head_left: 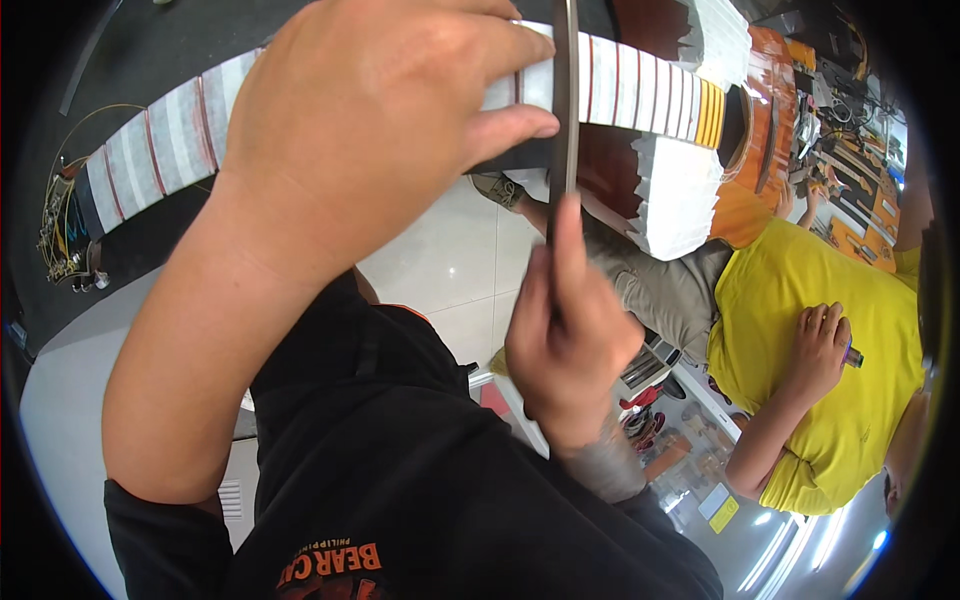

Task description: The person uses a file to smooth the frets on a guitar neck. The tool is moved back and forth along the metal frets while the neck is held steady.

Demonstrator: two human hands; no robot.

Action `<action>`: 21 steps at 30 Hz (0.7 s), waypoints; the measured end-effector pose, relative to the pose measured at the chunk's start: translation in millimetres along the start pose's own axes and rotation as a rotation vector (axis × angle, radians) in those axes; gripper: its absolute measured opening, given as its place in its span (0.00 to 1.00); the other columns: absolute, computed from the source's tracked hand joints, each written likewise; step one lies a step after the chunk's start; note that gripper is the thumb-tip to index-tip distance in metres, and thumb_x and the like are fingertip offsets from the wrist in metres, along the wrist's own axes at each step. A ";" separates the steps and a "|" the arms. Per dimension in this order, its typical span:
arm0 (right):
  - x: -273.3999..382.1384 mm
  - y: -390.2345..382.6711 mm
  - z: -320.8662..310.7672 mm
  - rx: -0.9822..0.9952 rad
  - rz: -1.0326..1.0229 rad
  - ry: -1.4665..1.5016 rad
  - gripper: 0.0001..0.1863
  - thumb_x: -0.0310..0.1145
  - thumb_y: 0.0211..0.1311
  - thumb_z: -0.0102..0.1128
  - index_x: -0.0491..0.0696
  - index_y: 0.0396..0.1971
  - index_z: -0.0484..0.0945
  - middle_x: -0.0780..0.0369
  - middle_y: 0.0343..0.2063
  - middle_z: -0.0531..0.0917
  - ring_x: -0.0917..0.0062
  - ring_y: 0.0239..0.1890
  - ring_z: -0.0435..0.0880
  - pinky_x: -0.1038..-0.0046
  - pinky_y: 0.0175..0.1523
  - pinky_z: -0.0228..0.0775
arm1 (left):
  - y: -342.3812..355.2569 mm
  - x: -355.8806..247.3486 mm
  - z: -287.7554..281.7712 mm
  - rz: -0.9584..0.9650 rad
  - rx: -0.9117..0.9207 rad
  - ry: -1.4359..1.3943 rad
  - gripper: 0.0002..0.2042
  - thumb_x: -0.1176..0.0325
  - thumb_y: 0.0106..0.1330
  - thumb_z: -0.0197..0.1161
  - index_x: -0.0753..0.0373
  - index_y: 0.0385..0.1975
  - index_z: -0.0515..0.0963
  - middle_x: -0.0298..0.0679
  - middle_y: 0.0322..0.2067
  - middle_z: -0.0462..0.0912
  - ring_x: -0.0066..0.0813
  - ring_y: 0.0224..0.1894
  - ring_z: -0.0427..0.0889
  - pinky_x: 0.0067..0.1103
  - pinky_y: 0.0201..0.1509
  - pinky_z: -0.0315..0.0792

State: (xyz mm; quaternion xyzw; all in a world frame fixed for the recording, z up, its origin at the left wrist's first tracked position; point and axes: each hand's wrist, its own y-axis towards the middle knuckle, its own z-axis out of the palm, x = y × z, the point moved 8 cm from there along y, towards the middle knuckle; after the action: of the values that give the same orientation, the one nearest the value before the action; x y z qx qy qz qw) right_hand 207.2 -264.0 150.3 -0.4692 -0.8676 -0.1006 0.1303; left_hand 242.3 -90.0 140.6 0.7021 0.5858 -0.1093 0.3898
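A guitar neck lies across the top of the view, its fretboard banded with white tape between frets and yellow strips near the body. Loose strings and tuners show at the left end. My left hand grips the neck from above, thumb and index finger beside a long, dark flat tool, apparently a file, lying crosswise over the frets. My right hand, slightly blurred, is closed round that tool's lower end. White masking covers part of the glossy wooden guitar body.
The dark padded bench lies under the guitar. A co-worker in a yellow shirt is close on the right, a small object in the hand. Tools hang on an orange board behind. Pale floor tiles show below.
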 end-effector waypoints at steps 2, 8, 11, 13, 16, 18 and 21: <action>-5.2 29.8 7.1 -0.082 -0.054 0.039 0.29 0.16 0.60 0.67 0.42 0.64 0.78 0.61 0.18 0.75 0.74 0.17 0.75 0.72 0.27 0.71 | 2.1 -2.9 -2.9 0.034 -0.067 -0.046 0.18 0.63 0.55 0.78 0.68 0.40 0.86 0.44 0.39 0.87 0.40 0.38 0.88 0.28 0.41 0.81; -8.0 -17.6 2.1 -0.116 -0.063 -0.019 0.29 0.18 0.58 0.69 0.43 0.63 0.80 0.64 0.15 0.72 0.74 0.15 0.72 0.68 0.23 0.68 | 0.3 1.3 2.4 -0.088 -0.064 0.079 0.20 0.57 0.52 0.80 0.60 0.42 0.89 0.36 0.45 0.89 0.37 0.39 0.88 0.26 0.42 0.82; -9.1 -64.1 -2.5 -0.100 -0.011 -0.023 0.29 0.17 0.57 0.69 0.43 0.62 0.81 0.65 0.15 0.72 0.75 0.14 0.72 0.69 0.22 0.67 | 0.3 0.5 2.2 -0.078 -0.053 0.087 0.20 0.57 0.52 0.80 0.59 0.43 0.89 0.36 0.45 0.89 0.38 0.39 0.88 0.26 0.42 0.82; -7.8 -70.9 -1.6 -0.023 0.050 0.046 0.28 0.14 0.59 0.67 0.37 0.62 0.79 0.59 0.17 0.75 0.76 0.16 0.72 0.75 0.27 0.71 | -0.5 0.8 1.6 -0.093 -0.057 0.078 0.20 0.58 0.52 0.80 0.59 0.43 0.89 0.36 0.45 0.89 0.38 0.40 0.88 0.26 0.43 0.82; -10.3 -36.8 3.2 -0.091 -0.011 0.000 0.29 0.16 0.56 0.68 0.43 0.62 0.81 0.64 0.15 0.72 0.73 0.14 0.73 0.68 0.22 0.68 | -0.5 1.1 2.1 -0.093 -0.061 0.085 0.20 0.58 0.52 0.81 0.59 0.43 0.89 0.36 0.45 0.89 0.38 0.41 0.88 0.26 0.44 0.82; -5.7 7.9 3.6 -0.116 -0.066 0.060 0.28 0.17 0.58 0.68 0.44 0.62 0.81 0.63 0.15 0.72 0.71 0.15 0.74 0.66 0.23 0.69 | -0.5 -0.3 1.6 -0.082 -0.069 0.091 0.20 0.58 0.52 0.81 0.59 0.43 0.89 0.36 0.45 0.89 0.38 0.41 0.88 0.26 0.44 0.82; 1.2 47.4 -0.1 -0.170 -0.099 0.098 0.28 0.18 0.60 0.67 0.46 0.63 0.80 0.62 0.15 0.73 0.70 0.16 0.75 0.66 0.25 0.71 | 1.4 4.8 -2.2 -0.119 -0.050 0.056 0.20 0.60 0.51 0.82 0.59 0.44 0.89 0.38 0.46 0.89 0.38 0.42 0.89 0.26 0.45 0.82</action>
State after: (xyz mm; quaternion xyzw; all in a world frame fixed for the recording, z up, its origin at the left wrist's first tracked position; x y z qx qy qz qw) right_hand 246.4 -237.5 153.2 -0.4297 -0.8706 -0.2029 0.1272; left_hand 244.3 -85.1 139.7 0.6588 0.6399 -0.0981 0.3833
